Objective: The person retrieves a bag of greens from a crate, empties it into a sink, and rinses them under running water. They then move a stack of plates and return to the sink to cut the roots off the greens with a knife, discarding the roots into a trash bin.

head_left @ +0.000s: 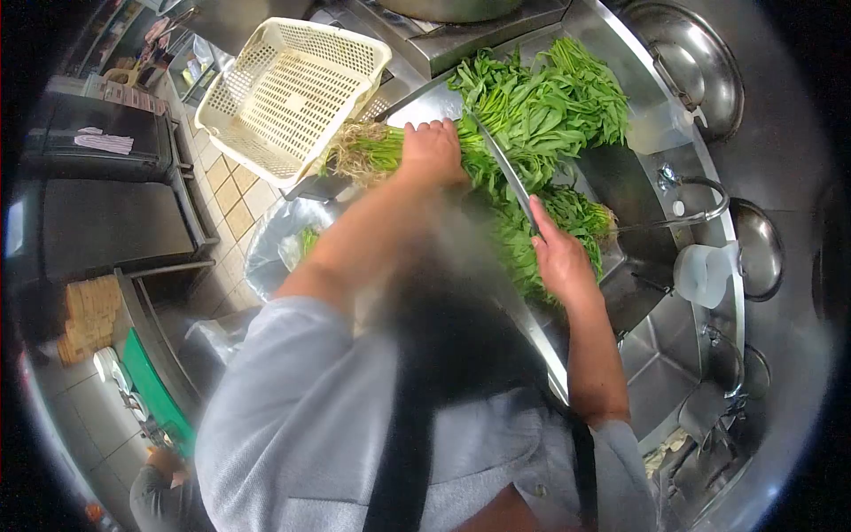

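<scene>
A bunch of leafy greens [567, 97] lies across the metal sink's edge, its leaves to the right and its stringy roots to the left. My left hand [433, 152] is closed around its stems, near the root end. In my right hand [566, 253] is a knife [507, 168], gripped by its handle. Its long blade points up and left, across the stems just right of my left hand. Below that bunch, more greens [541, 248] lie under the knife and beside my right hand, their root end to the right.
A cream perforated basket [297, 97] stands at upper left. Beneath it is a plastic-lined bin [270, 239]. On the right are a metal sink [660, 377], a tap [718, 208] and a clear plastic container [705, 275]. Another person's hand [164, 459] is by a green board [151, 390].
</scene>
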Demonstrator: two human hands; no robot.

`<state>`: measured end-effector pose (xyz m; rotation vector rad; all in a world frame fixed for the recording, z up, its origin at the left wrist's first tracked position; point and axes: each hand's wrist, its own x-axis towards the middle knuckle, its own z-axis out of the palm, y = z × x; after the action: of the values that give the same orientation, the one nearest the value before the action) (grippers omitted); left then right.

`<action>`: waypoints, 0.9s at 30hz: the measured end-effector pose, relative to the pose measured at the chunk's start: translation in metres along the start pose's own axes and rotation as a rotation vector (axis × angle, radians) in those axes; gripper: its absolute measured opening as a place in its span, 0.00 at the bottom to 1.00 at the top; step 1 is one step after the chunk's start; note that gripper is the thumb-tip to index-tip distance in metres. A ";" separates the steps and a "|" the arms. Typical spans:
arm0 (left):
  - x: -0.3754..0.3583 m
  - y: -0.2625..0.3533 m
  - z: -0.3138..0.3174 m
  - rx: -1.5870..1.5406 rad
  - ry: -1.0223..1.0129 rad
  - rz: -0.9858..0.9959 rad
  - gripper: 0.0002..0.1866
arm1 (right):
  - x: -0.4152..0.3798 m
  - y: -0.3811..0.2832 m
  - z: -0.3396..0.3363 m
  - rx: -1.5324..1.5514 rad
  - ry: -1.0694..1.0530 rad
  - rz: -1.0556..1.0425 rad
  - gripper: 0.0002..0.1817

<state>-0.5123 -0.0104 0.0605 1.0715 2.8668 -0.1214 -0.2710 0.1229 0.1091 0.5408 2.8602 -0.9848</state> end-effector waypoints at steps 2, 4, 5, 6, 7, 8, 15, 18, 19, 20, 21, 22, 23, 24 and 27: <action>0.005 -0.002 -0.005 -0.084 -0.145 0.041 0.41 | 0.005 0.001 -0.004 -0.023 -0.056 0.041 0.38; 0.007 -0.003 -0.002 -0.088 -0.156 0.039 0.40 | 0.006 0.002 -0.007 -0.054 -0.081 0.035 0.38; 0.009 -0.004 -0.001 -0.089 -0.157 0.043 0.39 | 0.008 0.002 -0.009 -0.054 -0.084 0.031 0.38; 0.010 -0.005 -0.004 -0.089 -0.160 0.041 0.39 | 0.007 0.002 -0.011 -0.045 -0.092 0.025 0.38; 0.009 -0.005 -0.007 -0.099 -0.204 0.047 0.39 | 0.005 0.001 -0.014 -0.036 -0.102 0.021 0.37; 0.009 -0.005 -0.009 -0.111 -0.246 0.052 0.40 | 0.004 -0.003 -0.019 -0.038 -0.107 0.021 0.37; 0.011 -0.007 -0.004 -0.123 -0.244 0.057 0.37 | 0.010 -0.018 -0.030 -0.147 -0.176 0.086 0.37; 0.012 -0.005 -0.001 -0.127 -0.234 0.057 0.37 | 0.032 -0.005 -0.005 -0.175 -0.177 0.084 0.37; 0.013 -0.005 0.001 -0.122 -0.226 0.051 0.37 | 0.043 0.000 0.006 -0.174 -0.164 0.062 0.37; 0.013 -0.005 0.002 -0.116 -0.219 0.046 0.36 | 0.054 0.001 0.016 -0.171 -0.164 0.067 0.37; 0.013 -0.004 0.003 -0.114 -0.222 0.049 0.36 | 0.066 -0.001 0.026 -0.221 -0.171 0.088 0.37; 0.013 -0.005 0.002 -0.114 -0.231 0.051 0.36 | 0.072 -0.003 0.030 -0.270 -0.177 0.106 0.37; 0.014 -0.006 0.002 -0.113 -0.240 0.051 0.36 | 0.071 -0.002 0.030 -0.268 -0.175 0.105 0.37; 0.013 -0.006 0.001 -0.112 -0.241 0.052 0.36 | 0.067 -0.002 0.026 -0.236 -0.174 0.095 0.37; 0.013 -0.006 -0.001 -0.119 -0.235 0.044 0.36 | 0.041 -0.010 -0.005 -0.216 -0.224 0.101 0.37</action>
<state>-0.5259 -0.0064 0.0608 1.0227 2.6055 -0.0676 -0.3131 0.1312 0.1121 0.5131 2.6653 -0.6642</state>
